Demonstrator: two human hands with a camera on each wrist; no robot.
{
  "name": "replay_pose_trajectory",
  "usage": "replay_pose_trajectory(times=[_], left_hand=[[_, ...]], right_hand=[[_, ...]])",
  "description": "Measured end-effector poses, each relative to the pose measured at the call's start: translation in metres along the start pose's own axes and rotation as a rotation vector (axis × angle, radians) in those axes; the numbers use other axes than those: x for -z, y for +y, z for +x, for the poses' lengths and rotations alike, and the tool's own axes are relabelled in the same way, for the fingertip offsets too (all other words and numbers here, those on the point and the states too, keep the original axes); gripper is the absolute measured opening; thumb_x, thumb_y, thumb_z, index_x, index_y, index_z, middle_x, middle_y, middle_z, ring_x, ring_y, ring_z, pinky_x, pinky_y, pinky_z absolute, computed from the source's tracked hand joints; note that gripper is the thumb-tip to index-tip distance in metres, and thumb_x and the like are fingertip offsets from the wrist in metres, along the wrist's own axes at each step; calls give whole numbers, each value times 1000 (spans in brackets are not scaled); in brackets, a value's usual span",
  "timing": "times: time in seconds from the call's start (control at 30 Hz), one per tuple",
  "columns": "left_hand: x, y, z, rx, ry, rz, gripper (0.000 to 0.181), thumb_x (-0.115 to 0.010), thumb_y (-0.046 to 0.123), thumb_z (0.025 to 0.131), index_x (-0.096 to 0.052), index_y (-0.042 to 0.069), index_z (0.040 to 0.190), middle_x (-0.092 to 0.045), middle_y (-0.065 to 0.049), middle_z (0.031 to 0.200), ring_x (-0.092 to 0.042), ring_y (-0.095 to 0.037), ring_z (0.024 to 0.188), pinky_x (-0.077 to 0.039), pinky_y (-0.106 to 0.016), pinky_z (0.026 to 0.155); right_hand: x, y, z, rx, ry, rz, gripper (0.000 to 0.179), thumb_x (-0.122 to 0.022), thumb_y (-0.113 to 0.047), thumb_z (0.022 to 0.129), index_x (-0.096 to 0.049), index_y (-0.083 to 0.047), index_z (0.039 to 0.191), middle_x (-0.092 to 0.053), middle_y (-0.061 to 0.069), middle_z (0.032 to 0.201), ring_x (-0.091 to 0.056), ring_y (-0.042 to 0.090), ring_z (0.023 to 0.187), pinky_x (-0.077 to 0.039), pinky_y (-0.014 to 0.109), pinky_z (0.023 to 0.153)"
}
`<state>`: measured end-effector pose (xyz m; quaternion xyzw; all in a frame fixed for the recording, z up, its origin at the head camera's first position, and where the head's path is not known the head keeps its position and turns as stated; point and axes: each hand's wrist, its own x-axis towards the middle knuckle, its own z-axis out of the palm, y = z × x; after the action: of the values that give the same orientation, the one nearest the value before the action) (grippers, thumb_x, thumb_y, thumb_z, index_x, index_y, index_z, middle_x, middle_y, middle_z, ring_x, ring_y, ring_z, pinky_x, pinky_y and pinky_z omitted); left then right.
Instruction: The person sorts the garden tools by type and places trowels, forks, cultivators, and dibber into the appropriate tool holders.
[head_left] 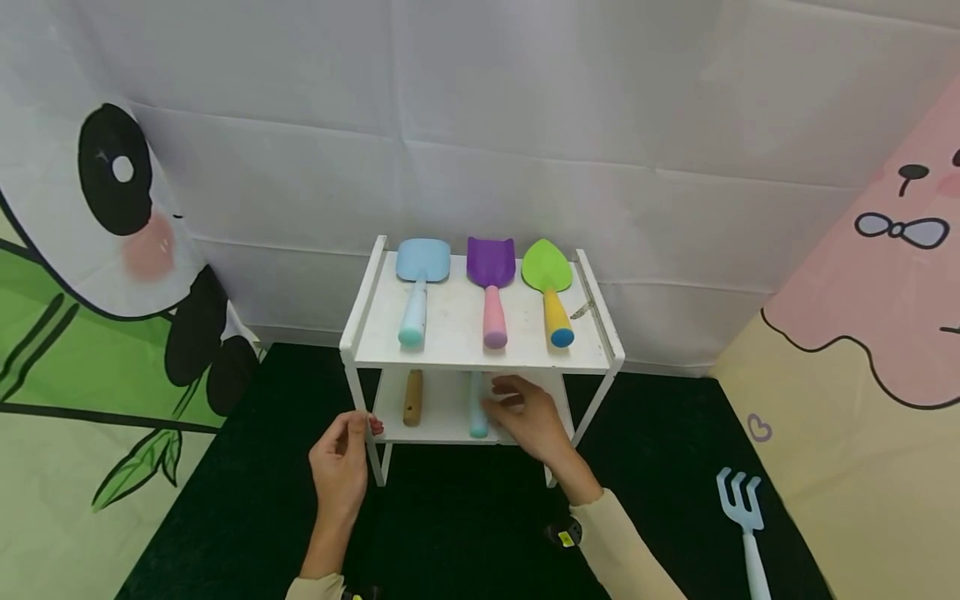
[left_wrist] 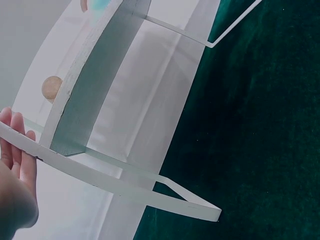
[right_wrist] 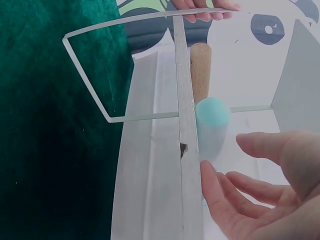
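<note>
A white two-tier shelf (head_left: 450,357) stands in front of me. My left hand (head_left: 341,467) grips its front left leg; in the left wrist view the fingers (left_wrist: 17,150) pass behind the white bar. On the lower tier lie a wooden handle (head_left: 413,398) and a light blue handle with a turquoise end (head_left: 478,408); the far ends of both are hidden under the upper tier. Beside the blue handle is my right hand (head_left: 531,421), its thumb and fingers apart and holding nothing. In the right wrist view a gap shows between the thumb and the turquoise handle end (right_wrist: 212,112).
The upper tier bears a light blue shovel (head_left: 423,267), a purple shovel with a pink handle (head_left: 491,265) and a green trowel with a yellow handle (head_left: 547,267). A pale blue hand fork (head_left: 744,504) lies on the dark green floor at right. Printed cloth hangs around.
</note>
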<state>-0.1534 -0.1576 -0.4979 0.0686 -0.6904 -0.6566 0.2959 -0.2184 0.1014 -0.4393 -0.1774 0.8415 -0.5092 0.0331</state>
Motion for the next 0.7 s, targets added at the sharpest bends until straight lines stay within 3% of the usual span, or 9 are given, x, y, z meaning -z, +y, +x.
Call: replay_pose_trajectory(times=[0.13, 0.3, 0.7], left_hand=[[0, 0, 0, 0, 1, -1, 31, -51, 17, 110, -68, -6, 99, -69, 0, 90, -66, -12, 86, -53, -16, 82], [0, 1, 0, 12, 1, -6, 31, -51, 19, 110, -68, -6, 99, -69, 0, 90, -67, -12, 86, -54, -17, 82], [0, 2, -1, 18, 2, 4, 33, -51, 20, 110, -68, -5, 99, -70, -1, 91, -67, -11, 86, -54, -16, 82]], right_hand=[[2, 1, -6, 44, 27, -27, 37, -71, -12, 98, -62, 3, 131, -66, 17, 125, -67, 33, 110, -56, 40, 95], [3, 3, -16, 81, 47, -27, 33, -71, -10, 98, -64, 2, 128, -66, 15, 125, -68, 30, 108, -58, 39, 92], [7, 6, -42, 105, 56, 24, 36, -73, -16, 98, -64, -1, 130, -65, 13, 127, -66, 23, 105, -57, 34, 93]])
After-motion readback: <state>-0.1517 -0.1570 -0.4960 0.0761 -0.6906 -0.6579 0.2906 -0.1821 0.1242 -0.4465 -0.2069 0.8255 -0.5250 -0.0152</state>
